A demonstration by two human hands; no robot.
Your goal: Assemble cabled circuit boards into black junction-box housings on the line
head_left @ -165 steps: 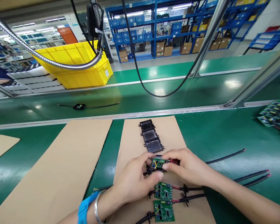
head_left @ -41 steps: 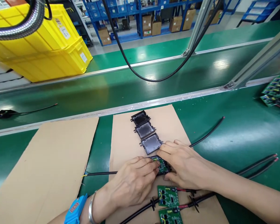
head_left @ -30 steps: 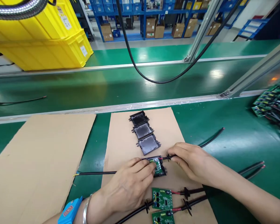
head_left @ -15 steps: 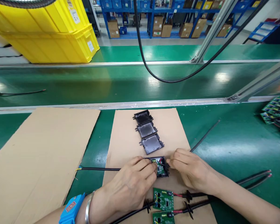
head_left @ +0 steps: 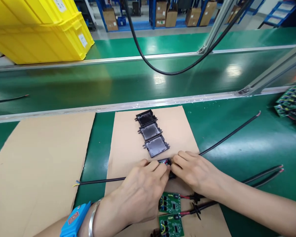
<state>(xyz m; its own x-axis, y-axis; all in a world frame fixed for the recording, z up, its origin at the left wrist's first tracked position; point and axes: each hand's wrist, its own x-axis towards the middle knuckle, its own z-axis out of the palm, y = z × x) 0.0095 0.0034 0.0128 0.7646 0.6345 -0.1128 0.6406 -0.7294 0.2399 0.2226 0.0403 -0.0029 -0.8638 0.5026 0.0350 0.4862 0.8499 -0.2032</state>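
Note:
A small black case (head_left: 166, 160) with a circuit board inside lies on cardboard, mostly covered by my fingers. My left hand (head_left: 144, 187) is closed on its left side and top. At its right end, my right hand (head_left: 194, 169) has its fingers pressed together where a black cable (head_left: 229, 133) leaves the case. Another cable (head_left: 101, 180) runs out to the left, its coloured wire ends bare. Beyond the case, three black case shells (head_left: 151, 131) lie in a row. Nearer me are two green boards (head_left: 171, 225) with cables attached.
A second cardboard sheet (head_left: 44, 164) lies at left. Yellow bins (head_left: 46, 42) stand at the back left. A black cable (head_left: 167, 73) hangs in a loop over the green bench. More boards (head_left: 292, 100) are piled at the far right, near a metal post (head_left: 268, 72).
My right hand has moved left against the case, and my left fingers now cover more of the board. The right cable has swung further into view. The camera view has also shifted.

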